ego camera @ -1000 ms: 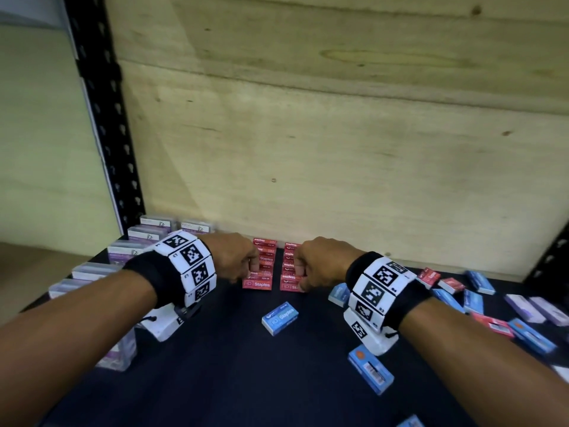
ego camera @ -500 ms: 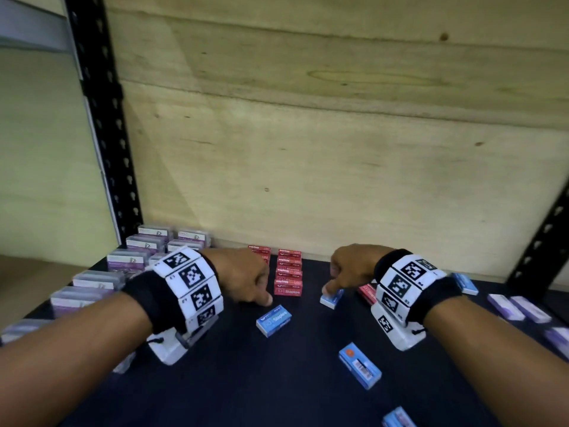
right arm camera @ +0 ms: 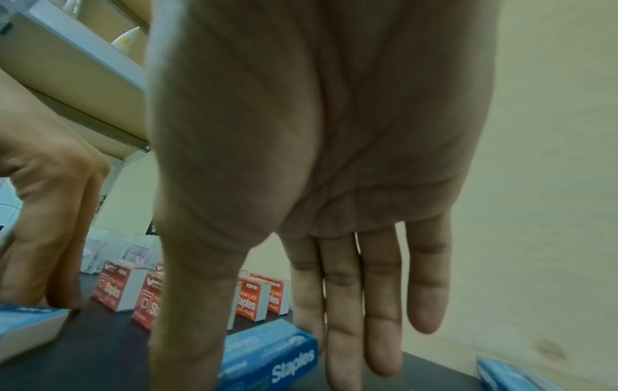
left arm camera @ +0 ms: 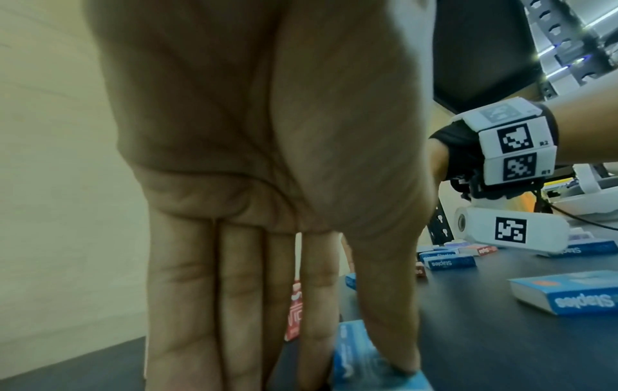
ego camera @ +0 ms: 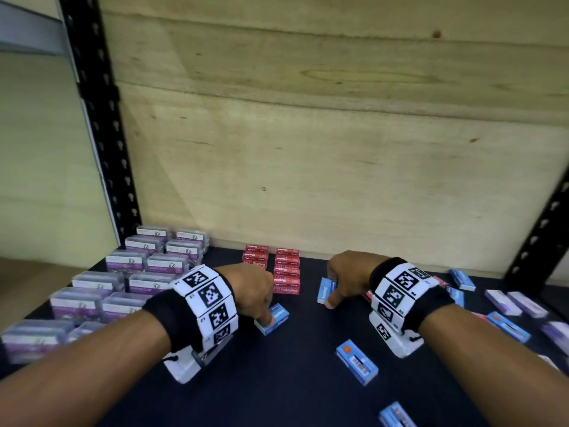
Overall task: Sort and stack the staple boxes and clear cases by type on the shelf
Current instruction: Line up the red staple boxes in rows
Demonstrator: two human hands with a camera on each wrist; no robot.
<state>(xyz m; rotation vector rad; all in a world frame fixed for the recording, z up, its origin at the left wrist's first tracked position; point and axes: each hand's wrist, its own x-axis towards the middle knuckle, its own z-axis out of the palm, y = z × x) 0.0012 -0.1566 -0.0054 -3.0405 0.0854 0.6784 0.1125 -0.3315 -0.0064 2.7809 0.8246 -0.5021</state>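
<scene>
Hands on dark shelf: left hand pinches blue staple box at 6 o'clock of red stacks; right hand pinches second blue box at 3 o'clock. Clear cases at 9 o'clock.

Bare dark shelf lies open in front — red boxes block the back wall.

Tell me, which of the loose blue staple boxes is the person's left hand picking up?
The blue box just in front of the red stacks. The left hand pinches it; the right hand holds a different blue box, farther right.
</scene>
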